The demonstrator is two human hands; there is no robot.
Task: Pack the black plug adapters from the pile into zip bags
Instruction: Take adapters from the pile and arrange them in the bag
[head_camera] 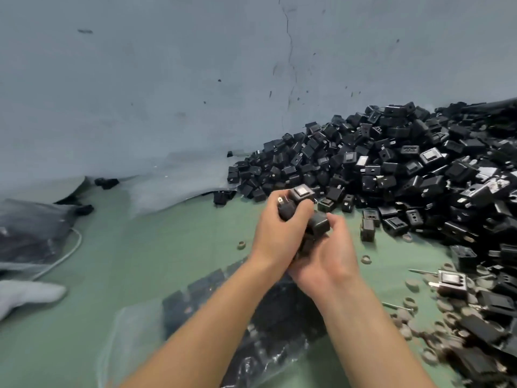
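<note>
head | handful of black plug adapters (301,193) is gripped just before the pile (391,169); left hand (279,231) and right hand (327,259) fingers curled round it | zip bag (140,329) lies under the forearms; mouth unseen | handful is best squared, then lowered in together

The right half of the green table (134,275) is being blocked by a pile of black plastic plug adapters (391,163), with small grey rings (414,284) being strewn along its near edge. The near middle is being covered by a clear plastic zip bag (279,331). Passage is being left over the bare centre-left strip, bounded by a white cable (61,257) and a grey-blue sheet (167,169) behind.
</note>
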